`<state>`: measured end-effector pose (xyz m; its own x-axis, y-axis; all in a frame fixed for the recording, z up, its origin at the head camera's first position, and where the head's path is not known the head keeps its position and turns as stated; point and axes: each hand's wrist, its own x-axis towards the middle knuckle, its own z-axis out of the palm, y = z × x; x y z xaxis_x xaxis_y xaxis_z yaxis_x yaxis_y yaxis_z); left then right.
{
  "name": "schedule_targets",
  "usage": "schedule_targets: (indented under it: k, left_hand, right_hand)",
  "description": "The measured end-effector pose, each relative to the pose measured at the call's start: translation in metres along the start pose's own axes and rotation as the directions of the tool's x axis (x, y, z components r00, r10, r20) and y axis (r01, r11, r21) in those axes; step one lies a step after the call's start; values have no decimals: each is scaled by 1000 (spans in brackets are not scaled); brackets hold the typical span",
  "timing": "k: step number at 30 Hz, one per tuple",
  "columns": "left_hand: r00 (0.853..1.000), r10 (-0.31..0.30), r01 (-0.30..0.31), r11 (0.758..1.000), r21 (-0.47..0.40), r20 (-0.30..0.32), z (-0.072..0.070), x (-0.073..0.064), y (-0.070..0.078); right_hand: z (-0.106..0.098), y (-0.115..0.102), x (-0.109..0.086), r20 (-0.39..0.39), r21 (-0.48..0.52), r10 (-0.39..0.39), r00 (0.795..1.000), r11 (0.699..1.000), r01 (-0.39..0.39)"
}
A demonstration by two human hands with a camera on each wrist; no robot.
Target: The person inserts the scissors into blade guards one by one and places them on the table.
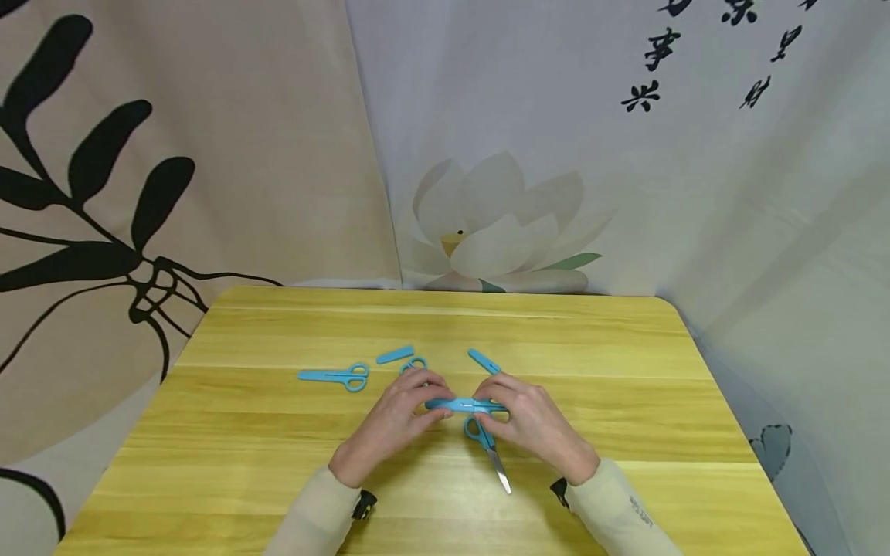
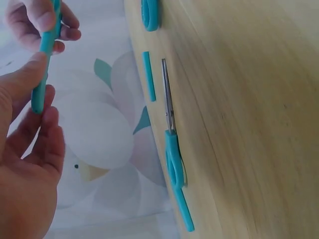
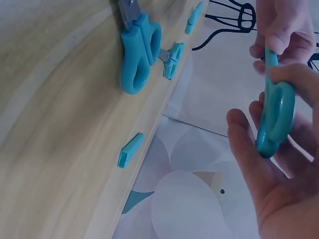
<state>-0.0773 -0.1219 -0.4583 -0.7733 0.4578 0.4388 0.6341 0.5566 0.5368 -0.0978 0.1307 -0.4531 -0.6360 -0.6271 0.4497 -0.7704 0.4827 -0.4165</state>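
Observation:
Between both hands, over the table, is a pair of blue-handled scissors (image 3: 280,112) with a blue blade cover (image 2: 41,89) over its blades. My left hand (image 1: 405,413) pinches the covered blade end between thumb and fingers. At the handle end, my right hand (image 1: 531,413) grips the scissors by the finger loops. Just below the held pair, bare-bladed scissors (image 1: 492,455) lie on the table, tips toward me. Another uncovered pair (image 2: 173,157) lies beyond my left hand, which partly hides it in the head view.
Covered scissors (image 1: 334,377) lie to the left on the wooden table (image 1: 626,494). One loose blue blade cover (image 1: 395,354) rests behind the left hand, and a second cover (image 1: 484,361) behind the right. A printed curtain (image 1: 278,154) hangs along the table's far edge.

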Motion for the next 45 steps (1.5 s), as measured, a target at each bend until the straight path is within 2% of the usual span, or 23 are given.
schedule_targets:
  k: [13, 20, 25, 34, 39, 45]
  left_hand:
    - [999, 52, -52, 998, -20, -6, 3, -3, -3]
    - [998, 21, -24, 999, 42, 62, 1, -2, -1]
    - [998, 0, -6, 996, 90, 69, 2, -4, -2]
    - [997, -59, 54, 992, 113, 43, -4, -25, -14]
    - [994, -101, 97, 988, 118, 31, -15, -35, -20]
    - [990, -142, 142, 987, 70, 4, -28, -47, -30]
  right_hand:
    - [3, -2, 0, -3, 21, -13, 1000, 1000, 13]
    - [5, -3, 1, 41, 4, 31, 999, 1000, -31]
    - [8, -4, 1, 84, -16, 98, 992, 995, -97]
    - [3, 0, -6, 166, 20, 217, 962, 975, -223]
    - [-1, 7, -13, 168, -1, 239, 956, 970, -242]
    - [-4, 13, -19, 162, -12, 238, 958, 971, -239]
